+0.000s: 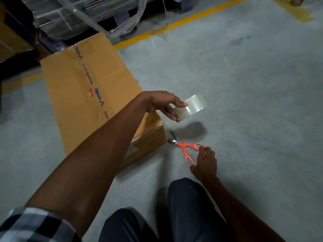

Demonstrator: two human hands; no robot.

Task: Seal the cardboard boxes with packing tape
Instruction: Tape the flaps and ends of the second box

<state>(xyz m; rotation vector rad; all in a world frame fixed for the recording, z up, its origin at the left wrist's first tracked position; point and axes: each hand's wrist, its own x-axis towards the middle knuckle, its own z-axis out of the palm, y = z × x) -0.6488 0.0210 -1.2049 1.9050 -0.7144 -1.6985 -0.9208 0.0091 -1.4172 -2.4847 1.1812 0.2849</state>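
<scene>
A long brown cardboard box (83, 88) lies on the concrete floor, its flaps closed and a strip of clear tape running along its top seam. My left hand (164, 105) reaches across the box's near right corner and holds a roll of clear packing tape (192, 106) above the floor. A stretch of tape runs from the roll down to the box's corner. My right hand (205, 163) grips the handles of orange scissors (187, 151). Their blades are apart and point at the box's corner, just below the roll.
A pallet of goods under plastic wrap (83, 16) stands behind the box, with another brown box (10, 41) at far left. A yellow line (174, 23) crosses the grey floor. My knees in dark trousers (183, 215) fill the bottom edge.
</scene>
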